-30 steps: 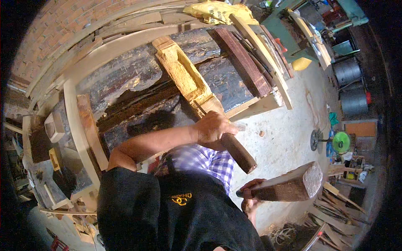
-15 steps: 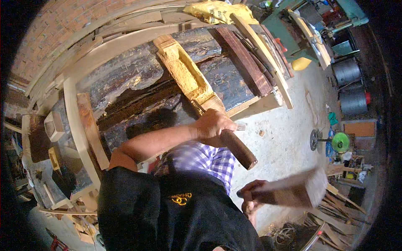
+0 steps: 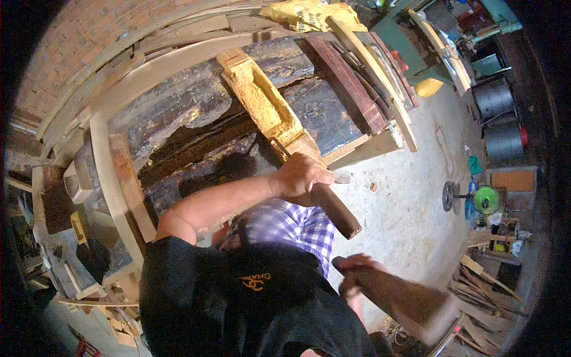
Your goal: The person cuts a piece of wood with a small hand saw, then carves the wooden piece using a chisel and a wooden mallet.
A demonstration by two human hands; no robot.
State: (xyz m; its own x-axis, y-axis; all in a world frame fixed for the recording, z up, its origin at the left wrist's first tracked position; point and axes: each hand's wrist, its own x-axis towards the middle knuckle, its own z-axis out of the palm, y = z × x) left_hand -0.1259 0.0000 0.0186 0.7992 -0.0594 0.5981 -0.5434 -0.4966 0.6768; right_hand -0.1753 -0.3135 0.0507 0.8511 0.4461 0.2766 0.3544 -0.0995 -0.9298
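Head view: closest in, the right hand [image 3: 354, 273] has its fingers clamped round the narrow end of a heavy wooden mallet [image 3: 407, 301], held out wide to the side, its thick head smeared by blur. A little beyond, the left hand [image 3: 299, 180] is wrapped tight about a stout brown tool handle [image 3: 337, 212], its butt end free; a thin dark shank seems to run on past the fist, though I can't make out any cutting edge. To my eye this is the chopping step, the mallet well apart from the handle — a clean blow would call for that butt held still and the mallet brought squarely onto it, since a glancing hit could catch the knuckles. Farther on lies the yellow wooden block [image 3: 267, 104], laid across dark slabs [image 3: 172, 113], its near end by the left fist; whether the knuckles touch it I can't tell. A long trough is cut along its middle — pale walls, a rough, pitted floor — and both ends are left solid. To its right a reddish-brown beam [image 3: 346, 84] rests on the slabs, and at the back are a yellow sack [image 3: 309, 15] and a brick wall [image 3: 77, 65].
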